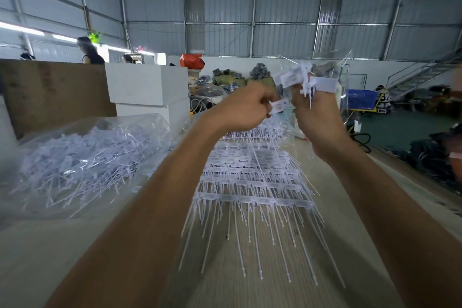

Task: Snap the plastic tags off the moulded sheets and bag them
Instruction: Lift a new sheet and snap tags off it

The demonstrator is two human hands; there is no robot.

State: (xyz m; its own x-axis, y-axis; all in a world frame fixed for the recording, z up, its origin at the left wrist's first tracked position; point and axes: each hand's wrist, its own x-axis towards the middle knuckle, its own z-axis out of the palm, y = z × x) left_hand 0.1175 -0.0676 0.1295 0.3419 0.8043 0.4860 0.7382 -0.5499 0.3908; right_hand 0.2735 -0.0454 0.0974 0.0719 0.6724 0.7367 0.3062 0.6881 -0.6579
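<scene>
A grey corrugated metal wall (282, 5) spans twelve o'clock; a metal staircase (420, 75) at two; white rectangular blocks (147, 87) at ten.

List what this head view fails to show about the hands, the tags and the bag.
- Print on the tag pinched by the left hand: motion-blurred.
- How many tags the right hand grips: they overlap and blur.
- Sheets stacked on the table: layers hide each other.
- Contents of the big bag: creased, glaring film.
</scene>
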